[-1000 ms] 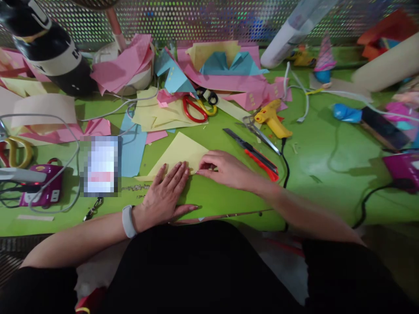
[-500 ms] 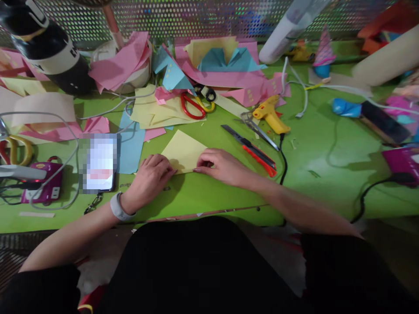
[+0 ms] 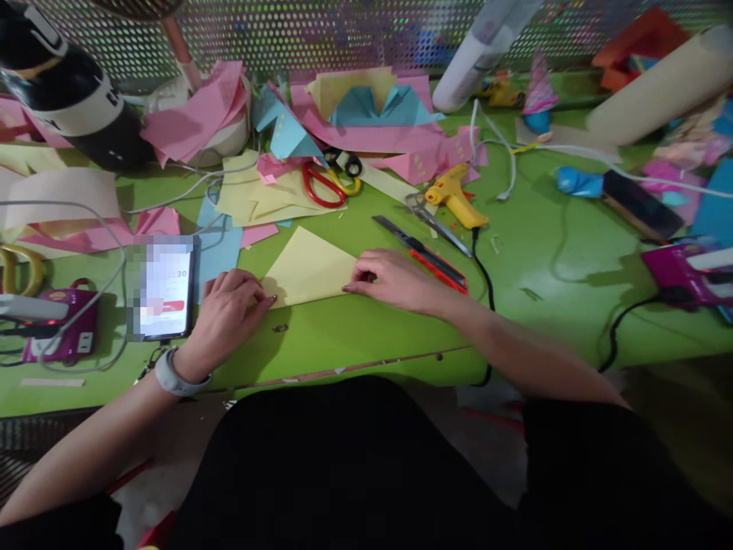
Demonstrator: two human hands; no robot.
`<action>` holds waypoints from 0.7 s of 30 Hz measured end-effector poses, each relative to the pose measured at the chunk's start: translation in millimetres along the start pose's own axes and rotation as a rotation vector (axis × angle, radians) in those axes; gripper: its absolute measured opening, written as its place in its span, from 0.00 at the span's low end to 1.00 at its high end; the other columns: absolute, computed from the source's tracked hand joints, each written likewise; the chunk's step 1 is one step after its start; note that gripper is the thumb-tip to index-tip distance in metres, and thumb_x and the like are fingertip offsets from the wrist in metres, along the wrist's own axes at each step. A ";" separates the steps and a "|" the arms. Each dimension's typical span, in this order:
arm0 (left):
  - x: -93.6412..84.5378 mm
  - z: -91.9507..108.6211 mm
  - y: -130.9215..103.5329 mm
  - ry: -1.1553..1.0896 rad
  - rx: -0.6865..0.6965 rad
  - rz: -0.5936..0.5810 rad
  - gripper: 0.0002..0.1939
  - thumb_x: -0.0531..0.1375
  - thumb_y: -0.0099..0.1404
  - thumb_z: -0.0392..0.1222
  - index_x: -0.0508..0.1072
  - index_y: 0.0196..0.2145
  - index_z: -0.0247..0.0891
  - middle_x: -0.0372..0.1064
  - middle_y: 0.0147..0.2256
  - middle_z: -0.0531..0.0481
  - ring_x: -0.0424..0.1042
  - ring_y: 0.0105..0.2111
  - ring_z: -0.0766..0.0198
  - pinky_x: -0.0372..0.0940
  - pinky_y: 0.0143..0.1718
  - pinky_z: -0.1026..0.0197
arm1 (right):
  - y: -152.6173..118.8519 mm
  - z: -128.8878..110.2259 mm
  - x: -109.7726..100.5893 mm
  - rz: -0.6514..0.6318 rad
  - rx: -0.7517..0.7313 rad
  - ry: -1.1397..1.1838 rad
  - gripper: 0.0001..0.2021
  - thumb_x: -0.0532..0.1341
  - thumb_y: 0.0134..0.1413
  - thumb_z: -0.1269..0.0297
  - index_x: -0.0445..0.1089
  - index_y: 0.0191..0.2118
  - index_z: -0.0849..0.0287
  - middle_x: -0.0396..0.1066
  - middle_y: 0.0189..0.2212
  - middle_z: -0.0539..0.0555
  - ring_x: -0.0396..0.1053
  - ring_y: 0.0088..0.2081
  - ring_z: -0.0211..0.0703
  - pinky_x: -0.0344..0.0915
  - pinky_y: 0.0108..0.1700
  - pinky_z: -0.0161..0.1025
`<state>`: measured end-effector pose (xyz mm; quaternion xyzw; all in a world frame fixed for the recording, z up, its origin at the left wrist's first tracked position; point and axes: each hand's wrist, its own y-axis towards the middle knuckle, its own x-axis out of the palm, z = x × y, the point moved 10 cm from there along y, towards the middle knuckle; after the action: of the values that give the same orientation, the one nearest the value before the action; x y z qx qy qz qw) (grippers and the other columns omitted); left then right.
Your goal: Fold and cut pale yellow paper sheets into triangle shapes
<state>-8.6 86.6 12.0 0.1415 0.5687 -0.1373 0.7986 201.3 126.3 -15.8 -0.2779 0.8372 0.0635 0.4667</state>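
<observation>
A pale yellow sheet of paper (image 3: 309, 267) lies on the green table in front of me, its point facing away and a straight, folded-looking edge nearest me. My left hand (image 3: 232, 309) is closed at the paper's left corner, thumb and fingers pinching the edge. At the opposite end, my right hand (image 3: 395, 281) pinches the right corner between thumb and curled fingers. The paper's two side corners are partly covered by my fingers. Just beyond my right hand rests a red and black utility knife (image 3: 424, 256).
A lit phone (image 3: 167, 286) lies left of my left hand. Beyond the sheet are red-handled scissors (image 3: 324, 186), a yellow glue gun (image 3: 456, 197) with a black cord, and piles of coloured paper (image 3: 366, 137). Purple power blocks (image 3: 69, 328) stand at the left and right.
My left hand has slid left along the paper's near edge, away from my right hand, exposing more of that edge. My right hand still pinches near the right corner. The view has shifted slightly right.
</observation>
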 end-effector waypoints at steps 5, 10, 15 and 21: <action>-3.1 -5.8 -6.6 0.043 -0.015 0.040 0.10 0.56 0.70 0.45 0.72 0.32 0.40 0.71 0.42 0.43 0.68 0.43 0.52 0.61 0.43 0.47 | 0.0 3.7 -2.4 0.017 0.028 -0.025 0.12 0.66 0.58 0.58 0.72 0.27 0.58 0.70 0.28 0.53 0.66 0.33 0.42 0.57 0.35 0.39; -9.8 -0.3 -16.0 0.176 -0.015 0.107 0.10 0.55 0.71 0.44 0.73 0.34 0.41 0.73 0.42 0.43 0.70 0.42 0.50 0.62 0.46 0.43 | 1.4 5.6 -3.0 0.012 0.051 -0.038 0.13 0.67 0.57 0.56 0.71 0.26 0.58 0.70 0.27 0.52 0.66 0.31 0.41 0.56 0.33 0.38; -4.9 43.4 -20.1 0.292 0.172 0.132 0.21 0.51 0.69 0.30 0.68 0.58 0.38 0.67 0.59 0.39 0.65 0.59 0.49 0.54 0.61 0.40 | 2.6 6.0 -1.8 0.001 0.049 -0.035 0.12 0.67 0.56 0.57 0.72 0.27 0.58 0.71 0.28 0.52 0.65 0.30 0.40 0.56 0.33 0.38; 41.5 87.7 -14.4 0.246 0.351 -0.050 0.31 0.50 0.74 0.47 0.52 0.69 0.29 0.50 0.69 0.36 0.50 0.69 0.47 0.43 0.69 0.41 | 3.7 7.9 0.2 -0.006 0.083 -0.040 0.12 0.67 0.55 0.59 0.72 0.26 0.58 0.71 0.27 0.52 0.66 0.30 0.41 0.56 0.32 0.37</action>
<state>75.3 37.3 -0.8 0.2798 0.6328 -0.2357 0.6824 205.2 132.2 -21.0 -0.2595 0.8287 0.0328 0.4947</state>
